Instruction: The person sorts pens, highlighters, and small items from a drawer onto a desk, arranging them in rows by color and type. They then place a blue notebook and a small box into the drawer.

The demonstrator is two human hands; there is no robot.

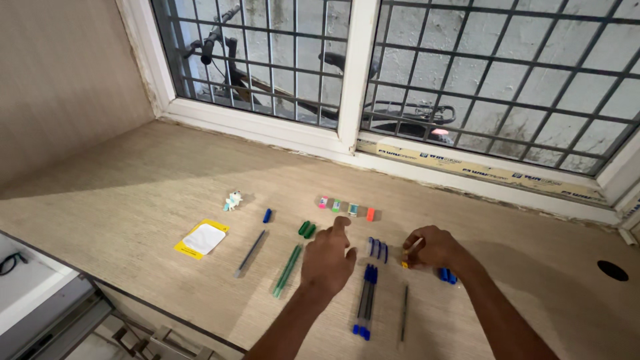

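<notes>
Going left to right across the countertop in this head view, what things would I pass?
Yellow card → grey pen → green pens → left hand → blue pens → black pen → right hand → round hole.

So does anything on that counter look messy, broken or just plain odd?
Nothing looks spilled or broken. The pens are apart, but tidily: green barrels below green caps, blue barrels below blue caps. One blue cap sits alone above a grey barrel. The right hand pinches a thin refill; the left hand hovers open.
</notes>
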